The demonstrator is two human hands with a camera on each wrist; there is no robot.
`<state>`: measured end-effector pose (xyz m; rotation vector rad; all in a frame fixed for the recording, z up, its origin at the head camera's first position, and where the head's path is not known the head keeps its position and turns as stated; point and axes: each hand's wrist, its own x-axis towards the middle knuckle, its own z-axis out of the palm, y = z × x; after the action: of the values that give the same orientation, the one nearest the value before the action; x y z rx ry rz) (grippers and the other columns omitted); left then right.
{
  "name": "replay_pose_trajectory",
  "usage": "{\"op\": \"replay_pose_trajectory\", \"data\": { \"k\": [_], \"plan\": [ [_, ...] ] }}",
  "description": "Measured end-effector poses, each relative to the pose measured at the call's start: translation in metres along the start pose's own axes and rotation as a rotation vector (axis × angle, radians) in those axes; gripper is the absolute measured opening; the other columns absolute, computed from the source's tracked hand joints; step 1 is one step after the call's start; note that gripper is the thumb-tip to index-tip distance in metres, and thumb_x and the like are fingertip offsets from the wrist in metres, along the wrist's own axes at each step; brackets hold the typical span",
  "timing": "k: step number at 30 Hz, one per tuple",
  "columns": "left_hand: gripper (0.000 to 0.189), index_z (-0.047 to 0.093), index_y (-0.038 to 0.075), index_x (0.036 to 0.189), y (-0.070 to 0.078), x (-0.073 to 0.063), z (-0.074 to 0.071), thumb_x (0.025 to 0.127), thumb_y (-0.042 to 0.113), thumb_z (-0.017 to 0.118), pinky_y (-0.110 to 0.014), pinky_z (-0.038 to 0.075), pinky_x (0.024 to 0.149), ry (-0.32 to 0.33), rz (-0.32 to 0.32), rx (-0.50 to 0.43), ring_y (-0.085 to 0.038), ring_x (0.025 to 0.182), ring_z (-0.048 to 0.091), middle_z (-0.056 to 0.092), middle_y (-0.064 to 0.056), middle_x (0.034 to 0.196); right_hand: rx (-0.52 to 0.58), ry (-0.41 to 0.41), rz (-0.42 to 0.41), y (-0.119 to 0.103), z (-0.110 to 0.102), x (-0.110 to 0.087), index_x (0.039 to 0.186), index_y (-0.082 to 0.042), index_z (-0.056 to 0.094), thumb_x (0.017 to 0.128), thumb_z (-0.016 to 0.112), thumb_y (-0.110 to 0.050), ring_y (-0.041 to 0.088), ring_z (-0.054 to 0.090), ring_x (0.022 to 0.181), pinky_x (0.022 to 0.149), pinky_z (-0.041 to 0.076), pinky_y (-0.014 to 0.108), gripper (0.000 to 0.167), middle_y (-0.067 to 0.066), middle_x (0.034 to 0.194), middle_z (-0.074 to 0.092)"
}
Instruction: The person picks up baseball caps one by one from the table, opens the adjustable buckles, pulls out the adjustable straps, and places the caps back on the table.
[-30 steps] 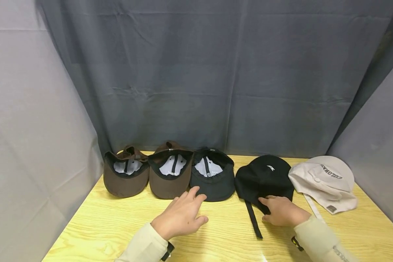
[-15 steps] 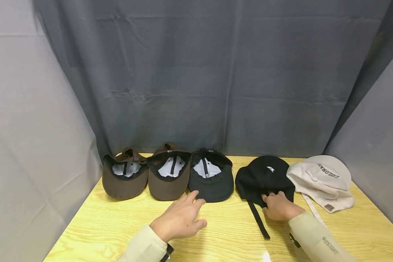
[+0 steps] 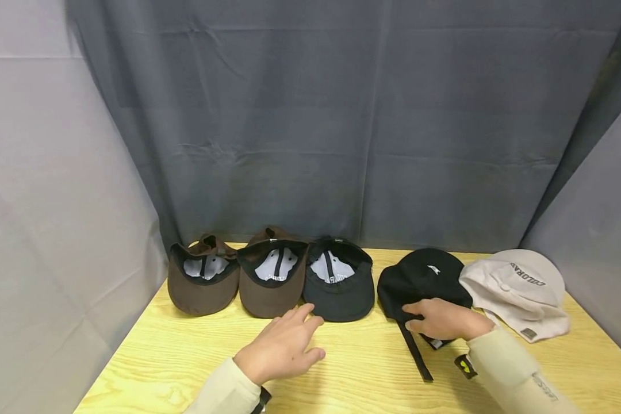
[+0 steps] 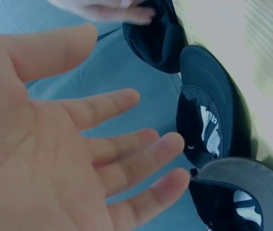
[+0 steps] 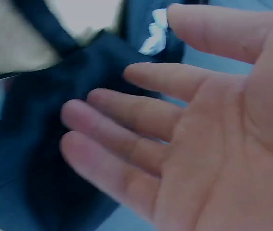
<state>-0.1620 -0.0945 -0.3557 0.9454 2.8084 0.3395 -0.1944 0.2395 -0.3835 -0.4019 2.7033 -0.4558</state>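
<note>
My right hand (image 3: 442, 319) is at the front of a black cap (image 3: 419, 279) with a small white emblem and a dangling strap (image 3: 415, 352). In the right wrist view its fingers (image 5: 112, 159) are spread and loosely straight in front of the black cloth; whether they touch it I cannot tell. A white tag (image 3: 437, 344) shows at the cap's lower edge. My left hand (image 3: 282, 348) hovers over the table, palm down with fingers apart and holding nothing. Nearest to it lies an upturned black cap (image 3: 341, 299), its white lining showing.
Two upturned brown caps (image 3: 204, 299) (image 3: 269, 302) lie left of the upturned black one. At the right end is a cream cap (image 3: 530, 287) lettered COLORADO or similar. A grey curtain (image 3: 290, 126) hangs behind the wooden table (image 3: 150, 368), with pale cloth walls at both sides.
My right hand has lifted a little from the black cap's front edge, and its fingers look less tucked into the cloth. The strap's end has shifted right. My left hand stays nearly still.
</note>
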Motion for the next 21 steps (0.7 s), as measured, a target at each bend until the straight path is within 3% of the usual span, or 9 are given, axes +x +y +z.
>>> {"op": "replay_pose_trajectory", "data": {
  "k": [3, 8, 14, 17, 21],
  "plan": [
    [0.048, 0.058, 0.016, 0.134, -0.003, -0.003, 0.0, 0.093, 0.04, 0.063, -0.051, 0.047, 0.098, 0.043, 0.014, 0.034, -0.031, 0.13, 0.054, 0.048, -0.01, 0.148, -0.002, 0.076, -0.062, -0.014, -0.009, 0.009, 0.137, 0.001, 0.056, 0.097, 0.061, -0.026, 0.042, 0.06, 0.123, 0.099, 0.049, 0.054, 0.048, 0.023, 0.135, 0.061],
    [0.041, 0.064, 0.014, 0.126, -0.011, -0.009, 0.003, 0.093, 0.038, 0.064, -0.042, 0.048, 0.084, 0.159, 0.047, 0.09, -0.025, 0.114, 0.06, 0.06, -0.004, 0.133, 0.015, 0.211, -0.132, -0.024, -0.015, 0.03, 0.13, 0.002, 0.06, 0.096, 0.061, -0.02, 0.034, 0.068, 0.106, 0.088, 0.055, 0.048, 0.042, 0.021, 0.119, 0.069],
    [0.033, 0.066, 0.014, 0.119, -0.024, -0.022, 0.009, 0.091, 0.032, 0.067, -0.04, 0.049, 0.083, 0.333, 0.063, 0.069, -0.019, 0.108, 0.062, 0.067, 0.002, 0.122, -0.026, 0.403, -0.184, -0.03, -0.016, 0.055, 0.117, -0.001, 0.068, 0.093, 0.062, -0.015, 0.024, 0.07, 0.09, 0.081, 0.056, 0.045, 0.028, 0.011, 0.101, 0.075],
    [0.032, 0.065, 0.015, 0.119, -0.031, -0.031, 0.011, 0.091, 0.031, 0.067, -0.039, 0.051, 0.085, 0.375, 0.058, 0.059, -0.017, 0.107, 0.062, 0.068, 0.003, 0.121, -0.01, 0.45, -0.171, -0.035, -0.019, 0.067, 0.115, -0.001, 0.069, 0.092, 0.062, -0.015, 0.027, 0.07, 0.092, 0.083, 0.056, 0.047, 0.027, 0.014, 0.104, 0.074],
    [0.033, 0.065, 0.014, 0.12, -0.038, -0.043, 0.013, 0.091, 0.03, 0.067, -0.04, 0.052, 0.086, 0.371, 0.048, 0.044, -0.016, 0.108, 0.063, 0.067, 0.003, 0.121, 0.021, 0.469, -0.138, -0.043, -0.025, 0.087, 0.12, 0.001, 0.067, 0.092, 0.063, -0.015, 0.036, 0.067, 0.105, 0.091, 0.054, 0.051, 0.032, 0.02, 0.117, 0.07]
  ]
}}
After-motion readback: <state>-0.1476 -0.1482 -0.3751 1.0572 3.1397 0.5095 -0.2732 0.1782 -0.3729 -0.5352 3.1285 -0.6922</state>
